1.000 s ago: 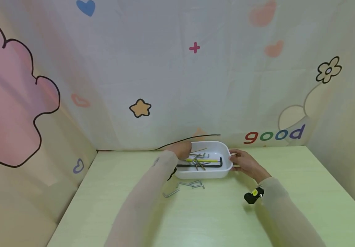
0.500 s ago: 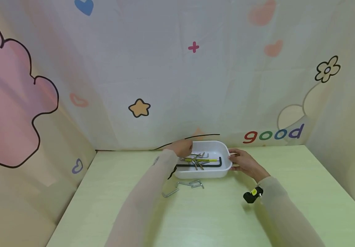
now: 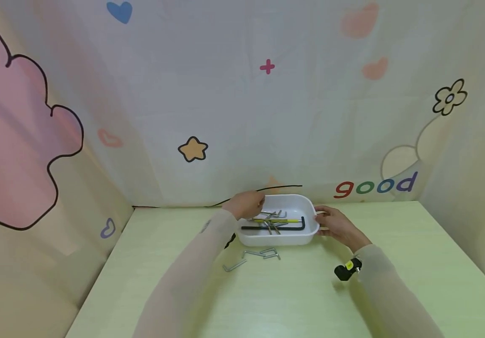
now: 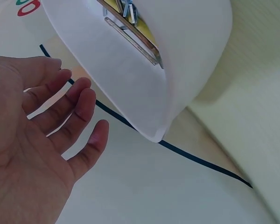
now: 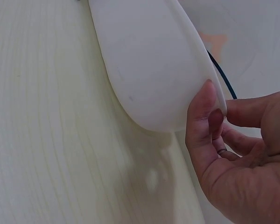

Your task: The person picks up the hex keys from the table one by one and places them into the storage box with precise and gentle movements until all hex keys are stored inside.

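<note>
A white tray [image 3: 276, 240] at the back of the table holds a long black hex key [image 3: 282, 228], a yellow hex key [image 3: 282, 220] and several small metal hex keys [image 3: 273, 228]. My right hand [image 3: 338, 225] pinches the tray's right end, thumb and fingers at the rim, as the right wrist view shows. By the tray's left end is my left hand [image 3: 244, 205]. Seen from the left wrist, its fingers [image 4: 83, 100] are loosely bent with nothing between them, beside the tray wall. In the head view its fingertips are mostly hidden.
Several silver hex keys [image 3: 254, 253] lie on the pale green table [image 3: 276, 300] in front of the tray. A printed curtain [image 3: 234, 117] hangs directly behind the tray and along both sides.
A thin brass-coloured hex key that stuck up by my left hand now lies lower among the others. The left hand has shifted slightly; my right hand keeps its hold on the tray.
</note>
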{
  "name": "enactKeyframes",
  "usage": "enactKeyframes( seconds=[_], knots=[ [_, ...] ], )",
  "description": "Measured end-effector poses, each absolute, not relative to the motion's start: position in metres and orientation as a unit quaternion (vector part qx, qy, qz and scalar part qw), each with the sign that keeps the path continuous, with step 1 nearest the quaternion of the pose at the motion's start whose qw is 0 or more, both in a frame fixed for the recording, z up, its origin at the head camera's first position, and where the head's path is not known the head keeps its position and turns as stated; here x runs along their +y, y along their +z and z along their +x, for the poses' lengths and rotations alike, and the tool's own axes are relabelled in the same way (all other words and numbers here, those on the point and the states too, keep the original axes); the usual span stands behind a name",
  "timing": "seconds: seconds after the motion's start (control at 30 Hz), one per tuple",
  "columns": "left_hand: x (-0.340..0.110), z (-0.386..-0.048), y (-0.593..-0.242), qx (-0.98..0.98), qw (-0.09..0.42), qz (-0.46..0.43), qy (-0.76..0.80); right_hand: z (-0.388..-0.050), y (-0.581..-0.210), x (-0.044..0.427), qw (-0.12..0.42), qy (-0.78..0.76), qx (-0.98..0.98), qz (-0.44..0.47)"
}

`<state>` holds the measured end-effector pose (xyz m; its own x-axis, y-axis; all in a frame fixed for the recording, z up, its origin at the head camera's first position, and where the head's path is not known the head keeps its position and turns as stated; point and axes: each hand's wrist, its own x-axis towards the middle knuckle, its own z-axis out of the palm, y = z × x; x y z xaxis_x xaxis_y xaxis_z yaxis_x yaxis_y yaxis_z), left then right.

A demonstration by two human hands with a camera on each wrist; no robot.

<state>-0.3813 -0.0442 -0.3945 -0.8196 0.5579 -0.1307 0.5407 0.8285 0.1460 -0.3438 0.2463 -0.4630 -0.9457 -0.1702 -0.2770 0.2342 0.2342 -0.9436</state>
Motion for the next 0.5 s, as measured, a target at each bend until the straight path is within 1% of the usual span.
enactKeyframes(
  seconds=[0.2, 0.5],
  knots=[
    [-0.054, -0.369, -0.393, 0.951, 0.051, 0.304, 0.027, -0.344, -0.466, 0.247, 0.168, -0.617, 0.769, 0.019],
    [-0.065, -0.343, -0.388, 0.943, -0.015, 0.332, -0.006, -0.343, -0.462, 0.248, 0.177, -0.62, 0.764, 0.023]
  ],
)
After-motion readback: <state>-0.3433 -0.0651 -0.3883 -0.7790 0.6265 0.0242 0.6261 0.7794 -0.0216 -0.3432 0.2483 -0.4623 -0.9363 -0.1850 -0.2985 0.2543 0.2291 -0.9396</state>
